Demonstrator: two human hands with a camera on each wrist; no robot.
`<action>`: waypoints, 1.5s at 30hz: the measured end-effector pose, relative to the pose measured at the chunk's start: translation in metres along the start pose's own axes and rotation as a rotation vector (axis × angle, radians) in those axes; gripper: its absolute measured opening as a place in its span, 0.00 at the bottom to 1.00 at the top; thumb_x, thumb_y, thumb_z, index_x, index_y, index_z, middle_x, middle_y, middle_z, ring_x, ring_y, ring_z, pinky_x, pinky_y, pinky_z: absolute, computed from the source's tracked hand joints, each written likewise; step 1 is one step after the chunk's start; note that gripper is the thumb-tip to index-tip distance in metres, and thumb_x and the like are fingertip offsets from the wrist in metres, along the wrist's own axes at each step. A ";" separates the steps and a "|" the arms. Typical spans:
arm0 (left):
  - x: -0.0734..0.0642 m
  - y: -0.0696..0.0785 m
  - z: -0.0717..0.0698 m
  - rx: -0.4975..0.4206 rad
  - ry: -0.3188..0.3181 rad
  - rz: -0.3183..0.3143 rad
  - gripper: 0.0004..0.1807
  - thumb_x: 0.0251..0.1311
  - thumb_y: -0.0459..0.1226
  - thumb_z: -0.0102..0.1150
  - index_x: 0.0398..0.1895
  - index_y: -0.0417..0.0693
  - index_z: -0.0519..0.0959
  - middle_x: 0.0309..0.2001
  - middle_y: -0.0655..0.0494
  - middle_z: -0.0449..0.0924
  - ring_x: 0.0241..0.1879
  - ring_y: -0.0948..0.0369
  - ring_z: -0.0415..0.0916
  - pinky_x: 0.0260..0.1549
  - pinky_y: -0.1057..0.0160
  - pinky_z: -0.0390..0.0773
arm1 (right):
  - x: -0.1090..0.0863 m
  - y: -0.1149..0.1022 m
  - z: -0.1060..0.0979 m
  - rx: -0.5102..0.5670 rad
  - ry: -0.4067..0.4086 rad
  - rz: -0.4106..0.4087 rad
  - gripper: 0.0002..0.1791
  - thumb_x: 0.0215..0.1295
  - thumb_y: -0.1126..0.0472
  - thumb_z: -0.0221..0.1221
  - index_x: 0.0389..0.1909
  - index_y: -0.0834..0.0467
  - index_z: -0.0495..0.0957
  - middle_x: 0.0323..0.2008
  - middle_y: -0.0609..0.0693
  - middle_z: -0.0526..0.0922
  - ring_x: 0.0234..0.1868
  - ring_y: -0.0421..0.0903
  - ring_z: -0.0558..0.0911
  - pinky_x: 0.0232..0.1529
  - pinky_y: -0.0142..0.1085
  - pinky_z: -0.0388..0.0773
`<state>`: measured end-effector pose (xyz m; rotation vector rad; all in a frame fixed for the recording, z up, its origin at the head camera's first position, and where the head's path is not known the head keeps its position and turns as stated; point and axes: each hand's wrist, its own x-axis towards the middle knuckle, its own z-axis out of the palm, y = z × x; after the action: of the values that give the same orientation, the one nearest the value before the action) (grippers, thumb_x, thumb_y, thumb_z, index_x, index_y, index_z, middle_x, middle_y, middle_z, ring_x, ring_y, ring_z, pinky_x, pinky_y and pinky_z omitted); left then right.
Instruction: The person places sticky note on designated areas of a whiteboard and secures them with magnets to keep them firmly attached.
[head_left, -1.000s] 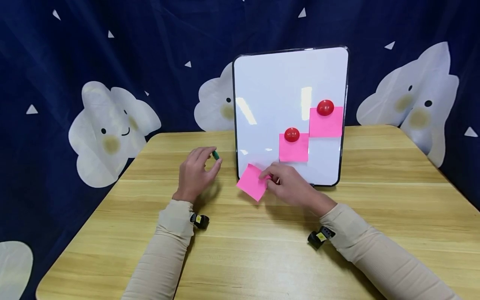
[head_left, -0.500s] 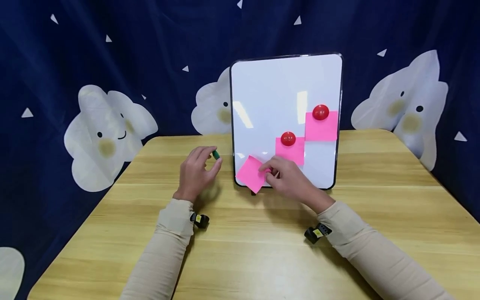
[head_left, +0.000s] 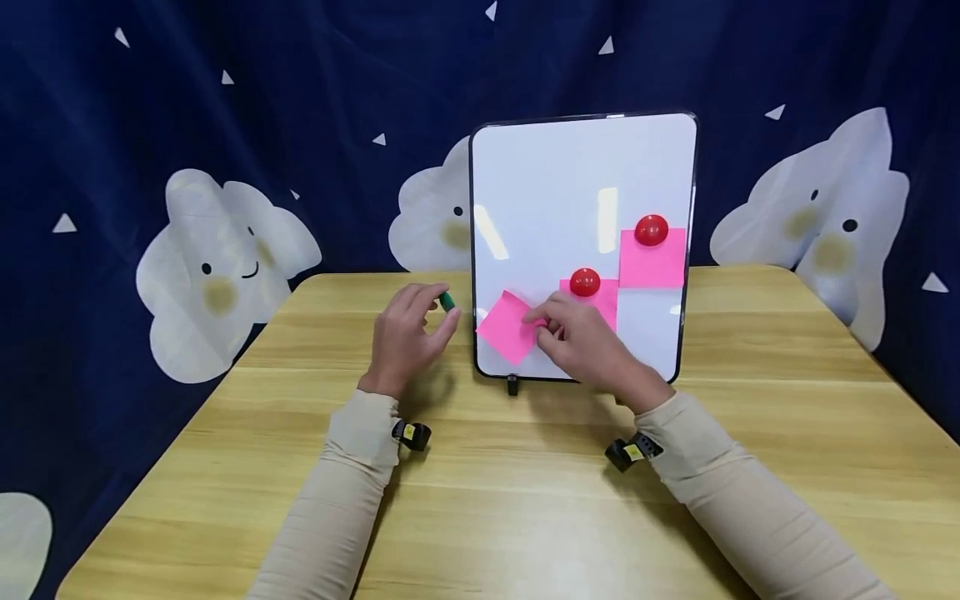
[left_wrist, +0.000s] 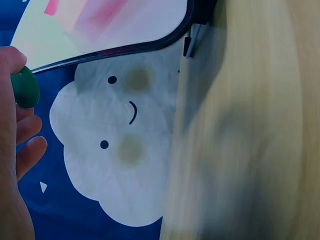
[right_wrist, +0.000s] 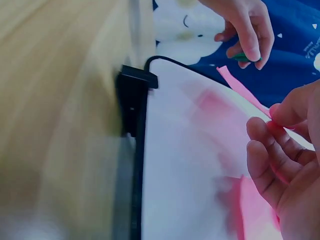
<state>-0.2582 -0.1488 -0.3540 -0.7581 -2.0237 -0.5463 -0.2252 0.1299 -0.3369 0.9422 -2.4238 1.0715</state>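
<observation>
My left hand [head_left: 405,337] pinches a green round magnet [left_wrist: 26,87] between thumb and fingertips, just left of the whiteboard [head_left: 540,192]. A pink sticky note [head_left: 506,327], turned cornerwise, is pinched at its right edge by my right hand [head_left: 581,342]. In the right wrist view that loose note [right_wrist: 240,87] stands off the board's surface. Another pink note [head_left: 606,304], partly behind my right hand, is on the board under a red magnet [head_left: 585,282]. Higher to the right, a further pink note [head_left: 652,260] hangs under a second red magnet [head_left: 651,230].
The whiteboard stands on the wooden table [head_left: 495,500] on small black feet [head_left: 512,385]. A dark blue curtain [head_left: 337,75] with white clouds hangs behind the table. Black cameras [head_left: 633,451] are strapped to both wrists.
My right hand has raised the pink sticky note from below the board's lower edge to in front of its lower left part. My left hand, with the green magnet, has shifted slightly right.
</observation>
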 end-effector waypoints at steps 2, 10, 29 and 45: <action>0.003 0.003 0.001 -0.002 0.006 0.012 0.17 0.63 0.42 0.64 0.48 0.38 0.83 0.42 0.46 0.83 0.37 0.54 0.79 0.28 0.59 0.80 | 0.002 0.001 -0.002 -0.020 0.021 -0.013 0.11 0.63 0.72 0.59 0.43 0.62 0.85 0.33 0.51 0.78 0.31 0.45 0.75 0.31 0.36 0.77; 0.007 0.009 0.003 -0.010 0.012 0.022 0.18 0.61 0.43 0.66 0.48 0.39 0.83 0.41 0.47 0.83 0.35 0.55 0.79 0.27 0.60 0.79 | 0.012 0.000 -0.008 -0.041 0.069 -0.012 0.11 0.64 0.72 0.58 0.44 0.62 0.86 0.34 0.51 0.79 0.31 0.45 0.74 0.31 0.36 0.76; 0.024 0.015 0.006 -0.042 0.037 0.024 0.17 0.62 0.42 0.66 0.48 0.38 0.83 0.40 0.47 0.82 0.34 0.53 0.79 0.28 0.61 0.78 | 0.029 -0.002 -0.008 -0.061 0.144 -0.042 0.11 0.62 0.74 0.59 0.43 0.64 0.85 0.35 0.53 0.79 0.32 0.47 0.75 0.33 0.38 0.77; 0.035 0.017 0.008 -0.052 0.065 0.004 0.18 0.63 0.43 0.65 0.50 0.41 0.83 0.40 0.48 0.82 0.35 0.56 0.78 0.28 0.62 0.79 | 0.043 0.002 -0.007 -0.153 0.192 -0.054 0.13 0.61 0.72 0.62 0.47 0.65 0.85 0.38 0.57 0.78 0.35 0.50 0.76 0.35 0.40 0.79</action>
<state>-0.2667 -0.1209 -0.3266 -0.7657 -1.9548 -0.6161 -0.2575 0.1174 -0.3109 0.8109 -2.2735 0.8986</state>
